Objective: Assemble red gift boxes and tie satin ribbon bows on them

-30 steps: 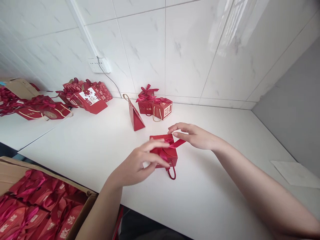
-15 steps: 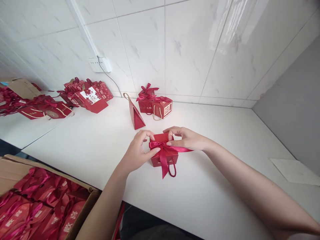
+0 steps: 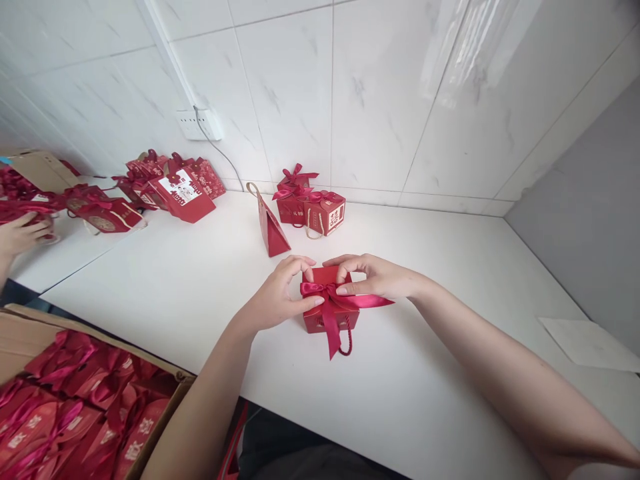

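Observation:
A small red gift box (image 3: 314, 323) stands on the white table in front of me, with a twisted red cord handle (image 3: 349, 337) hanging at its front. Across its top lies a shiny crimson ribbon (image 3: 332, 331), tied in a bow, one tail down the front and another out to the right. My left hand (image 3: 280, 293) curves round the left side, thumb on the bow's left loop, fingertips at the box's top. From the right, my right hand (image 3: 373, 277) closes thumb and fingers on the ribbon beside the knot. Its exact pinch is partly hidden.
Behind the box stand a triangular red box (image 3: 274, 233) and several ribboned boxes (image 3: 325, 215). More red boxes (image 3: 185, 197) line the left. A carton (image 3: 170, 400) of red boxes is at lower left. Another person's hand (image 3: 27, 233) shows at far left. White paper (image 3: 585, 343) lies right.
Another person's hand has come into view at the far left, on the red boxes there. My hands stay at the bow with only slight shifts; the view has moved a little.

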### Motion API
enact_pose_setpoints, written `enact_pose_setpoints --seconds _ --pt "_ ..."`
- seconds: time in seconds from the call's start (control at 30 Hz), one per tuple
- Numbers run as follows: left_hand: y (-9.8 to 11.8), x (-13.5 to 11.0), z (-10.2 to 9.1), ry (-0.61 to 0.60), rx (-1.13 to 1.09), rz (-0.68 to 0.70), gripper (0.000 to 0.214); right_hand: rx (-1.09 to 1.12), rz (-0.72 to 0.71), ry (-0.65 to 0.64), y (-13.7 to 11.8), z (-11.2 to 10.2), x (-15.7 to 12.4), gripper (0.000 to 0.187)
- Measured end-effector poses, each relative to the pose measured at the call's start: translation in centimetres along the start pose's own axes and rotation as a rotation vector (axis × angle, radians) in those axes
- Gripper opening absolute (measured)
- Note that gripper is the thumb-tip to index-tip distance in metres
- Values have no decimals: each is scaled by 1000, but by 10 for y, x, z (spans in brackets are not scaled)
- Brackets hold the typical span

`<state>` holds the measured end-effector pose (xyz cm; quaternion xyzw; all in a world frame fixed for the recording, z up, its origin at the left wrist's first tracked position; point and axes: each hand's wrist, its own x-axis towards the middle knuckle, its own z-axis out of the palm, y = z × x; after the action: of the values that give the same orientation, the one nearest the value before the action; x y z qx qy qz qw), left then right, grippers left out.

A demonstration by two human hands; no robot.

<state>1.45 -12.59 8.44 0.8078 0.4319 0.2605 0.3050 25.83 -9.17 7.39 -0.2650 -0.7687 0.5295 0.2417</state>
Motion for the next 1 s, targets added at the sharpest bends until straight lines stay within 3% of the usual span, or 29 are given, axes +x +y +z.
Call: enact_pose_setpoints --seconds 0.2,0.43,0.6,0.77,1.0 --pt "1 2 -2 -15 19 29 22 54 67 -26 -2 -3 -2 33" --pt "0 3 -2 -37 -2 -32 28 53 36 3 0 -1 2 40" --pt "-3 5 1 -67 -17 1 27 67 40 13 3 -1 2 41" --pt "-10 10 5 -5 -92 104 27 37 56 43 3 -2 1 39" --pt "-20 14 8 7 -185 47 35 40 48 16 2 -2 1 37"
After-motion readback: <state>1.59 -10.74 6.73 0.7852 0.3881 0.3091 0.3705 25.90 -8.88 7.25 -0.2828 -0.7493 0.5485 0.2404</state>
